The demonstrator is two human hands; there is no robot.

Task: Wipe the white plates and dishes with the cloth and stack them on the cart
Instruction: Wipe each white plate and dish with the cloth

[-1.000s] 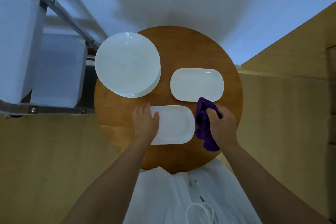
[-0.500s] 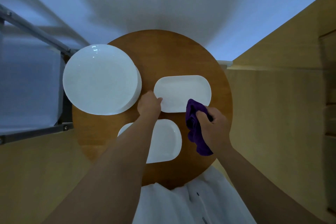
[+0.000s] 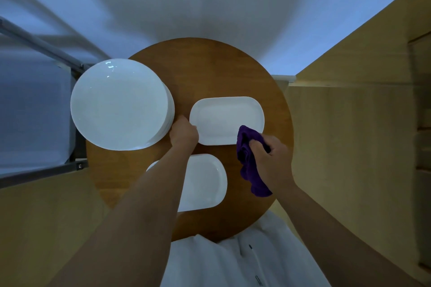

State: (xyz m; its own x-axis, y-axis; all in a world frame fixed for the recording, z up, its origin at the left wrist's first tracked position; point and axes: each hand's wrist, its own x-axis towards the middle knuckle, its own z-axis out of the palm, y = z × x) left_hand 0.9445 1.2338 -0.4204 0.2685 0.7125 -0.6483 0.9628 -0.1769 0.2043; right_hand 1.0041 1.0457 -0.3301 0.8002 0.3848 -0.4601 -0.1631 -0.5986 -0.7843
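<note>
Far oblong dish (image 3: 227, 119) lies flat near the round wooden table's (image 3: 210, 65) centre-right, long axis running left to right. Left hand (image 3: 183, 132) grips its left end, fingers curled at the rim. Right hand (image 3: 271, 158) holds a bunched purple cloth (image 3: 248, 158), fingers closed round it, cloth overlapping the dish's near right corner. Near oblong dish (image 3: 205, 184) lies at the near edge. Stack of round plates (image 3: 120, 103) overhangs the left edge. Grey metal cart (image 3: 46, 170) left; white wall beyond, pale wooden floor.

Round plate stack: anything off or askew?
Yes. The round plate stack overhangs the left edge of the wooden table, jutting toward the cart. Nothing looks chipped or spilled; both oblong dishes lie flat.
</note>
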